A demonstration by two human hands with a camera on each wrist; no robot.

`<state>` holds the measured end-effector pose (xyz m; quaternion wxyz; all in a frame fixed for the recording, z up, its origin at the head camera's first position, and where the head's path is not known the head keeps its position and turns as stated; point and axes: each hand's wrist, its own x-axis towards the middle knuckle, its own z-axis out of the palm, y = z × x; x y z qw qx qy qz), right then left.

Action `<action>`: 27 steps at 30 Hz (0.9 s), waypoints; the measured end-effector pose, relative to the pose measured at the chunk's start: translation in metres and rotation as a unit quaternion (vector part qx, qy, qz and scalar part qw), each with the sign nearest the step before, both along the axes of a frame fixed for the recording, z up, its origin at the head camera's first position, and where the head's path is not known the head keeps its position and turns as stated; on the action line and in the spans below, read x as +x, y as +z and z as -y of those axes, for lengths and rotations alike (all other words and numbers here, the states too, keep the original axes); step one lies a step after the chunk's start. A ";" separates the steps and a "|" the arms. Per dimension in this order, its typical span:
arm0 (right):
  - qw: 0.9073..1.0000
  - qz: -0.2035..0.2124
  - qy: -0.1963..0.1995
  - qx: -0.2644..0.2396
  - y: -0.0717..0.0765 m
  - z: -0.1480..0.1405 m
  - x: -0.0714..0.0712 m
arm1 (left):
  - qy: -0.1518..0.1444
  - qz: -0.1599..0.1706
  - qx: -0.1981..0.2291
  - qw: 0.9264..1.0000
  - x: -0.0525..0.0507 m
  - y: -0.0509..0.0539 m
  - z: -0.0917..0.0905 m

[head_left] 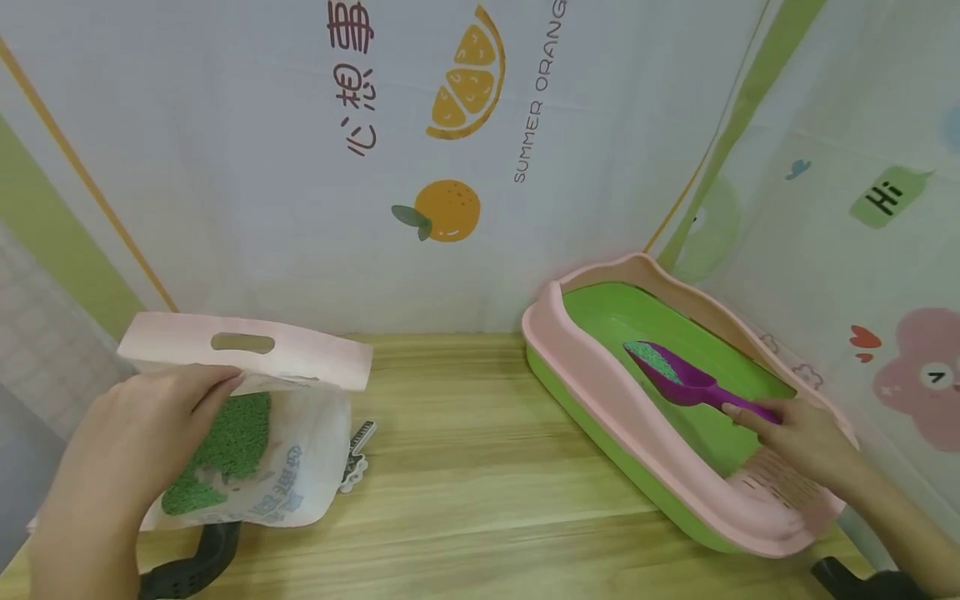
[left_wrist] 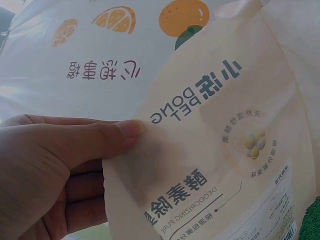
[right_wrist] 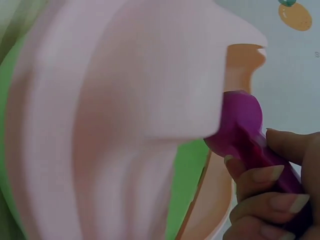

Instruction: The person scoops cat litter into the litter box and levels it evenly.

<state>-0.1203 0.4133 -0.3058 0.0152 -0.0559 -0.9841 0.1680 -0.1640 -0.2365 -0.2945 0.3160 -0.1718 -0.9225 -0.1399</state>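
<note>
Bench [head_left: 450, 475], beneath both hands. Pink-rimmed green tray [head_left: 588, 371], directly under the right fingers and extending leftward and away from them. White bag [head_left: 318, 433], its upper edge pinched by the fingers of the left hand [head_left: 138, 429], with green granules [head_left: 243, 433] below them. Purple scoop [head_left: 697, 390], handle gripped by the fingers of the right hand [head_left: 806, 442], much the nearer hand; its long axis points leftward and away from them, the granule-laden blade over the tray's interior.

Light is soft, with wrist views dimmer.
</note>
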 end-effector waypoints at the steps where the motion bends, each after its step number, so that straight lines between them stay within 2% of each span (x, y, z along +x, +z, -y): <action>1: 1.000 0.006 -0.002 0.003 -0.001 -0.001 -0.001 | -0.001 -0.004 -0.001 1.000 0.000 0.000 0.000; 11: 0.999 0.025 0.020 -0.012 -0.014 -0.005 -0.010 | 0.003 -0.001 0.006 1.000 0.001 0.000 0.000; 16: 0.998 0.054 0.016 -0.010 -0.016 -0.007 -0.014 | -0.004 -0.012 0.006 1.000 0.001 -0.001 0.000; 21: 0.997 0.082 0.011 -0.001 -0.019 -0.012 -0.018 | 0.003 0.003 0.006 1.000 0.001 0.000 0.000; 27: 0.995 0.094 0.019 0.003 -0.024 -0.014 -0.023 | 0.008 0.002 0.001 1.000 0.001 0.001 0.001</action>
